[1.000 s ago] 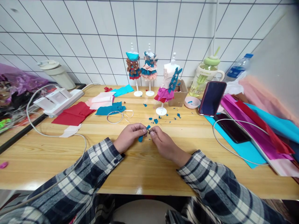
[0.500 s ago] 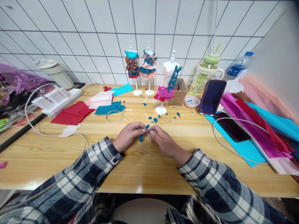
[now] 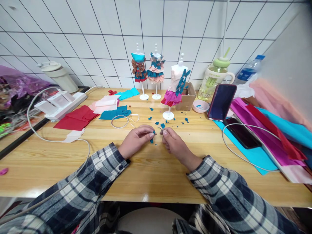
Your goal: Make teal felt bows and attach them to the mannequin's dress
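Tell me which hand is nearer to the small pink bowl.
Right. The right hand is on the near side of the pink bowl, to its left; the left hand, pinching a teal scrap, is also on the near side but farther left.

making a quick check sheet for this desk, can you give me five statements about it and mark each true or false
1. The left hand has a teal piece at its fingertips. True.
2. The right hand rests on the power strip. False: it pinches a thin object, too small to identify.
3. Three dress forms stand toward the back. True.
4. The magenta skirt is on the leftmost form. False: it is on the rightmost.
5. An upright phone stands right of the pink bowl. True.
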Motion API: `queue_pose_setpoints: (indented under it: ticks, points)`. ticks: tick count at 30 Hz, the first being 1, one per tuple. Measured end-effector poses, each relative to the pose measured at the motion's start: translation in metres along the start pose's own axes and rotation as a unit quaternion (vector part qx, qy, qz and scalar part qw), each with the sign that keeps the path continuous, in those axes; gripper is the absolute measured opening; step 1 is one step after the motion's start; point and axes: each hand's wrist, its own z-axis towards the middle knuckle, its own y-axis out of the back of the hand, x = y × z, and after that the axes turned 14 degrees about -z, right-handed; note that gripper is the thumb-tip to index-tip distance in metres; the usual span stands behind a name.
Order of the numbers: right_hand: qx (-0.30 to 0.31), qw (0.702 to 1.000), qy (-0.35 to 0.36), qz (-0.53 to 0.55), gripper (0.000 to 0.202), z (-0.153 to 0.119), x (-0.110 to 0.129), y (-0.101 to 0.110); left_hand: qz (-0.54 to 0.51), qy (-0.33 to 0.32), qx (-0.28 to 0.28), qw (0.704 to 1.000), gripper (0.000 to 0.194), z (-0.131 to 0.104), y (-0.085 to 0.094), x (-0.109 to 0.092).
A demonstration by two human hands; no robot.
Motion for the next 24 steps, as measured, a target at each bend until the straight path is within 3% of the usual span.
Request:
queue_pose_setpoints:
  ticks: [2, 4, 6, 8, 10, 13, 24]
  points:
    - [0.043, 0.996, -0.063, 0.034, 0.032, -0.001, 0.005, 0.003, 0.028, -0.085, 0.005, 0.996, 0.014, -0.001, 0.000, -0.001]
    - [0.142, 0.978, -0.136, 0.073, 0.038, -0.002, 0.008, 0.005, 0.059, -0.141, 0.018, 0.988, 0.011, -0.003, 0.001, -0.004]
    - [0.234, 0.944, -0.190, 0.134, 0.045, -0.003, 0.008, 0.007, 0.085, -0.166, 0.038, 0.982, 0.008, -0.006, 0.001, -0.006]
    - [0.275, 0.917, -0.208, 0.201, 0.048, -0.003, 0.007, 0.007, 0.100, -0.174, 0.060, 0.978, 0.009, -0.009, 0.000, -0.008]
    - [0.270, 0.912, -0.194, 0.243, 0.041, -0.004, 0.007, 0.007, 0.105, -0.176, 0.082, 0.975, 0.011, -0.010, 0.000, -0.009]
    - [0.222, 0.928, -0.149, 0.258, 0.028, -0.004, 0.007, 0.007, 0.108, -0.176, 0.114, 0.972, 0.012, -0.011, 0.000, -0.010]
    - [0.157, 0.974, -0.059, 0.150, 0.031, -0.006, 0.009, 0.006, 0.134, -0.131, 0.190, 0.964, 0.009, -0.011, -0.002, -0.013]
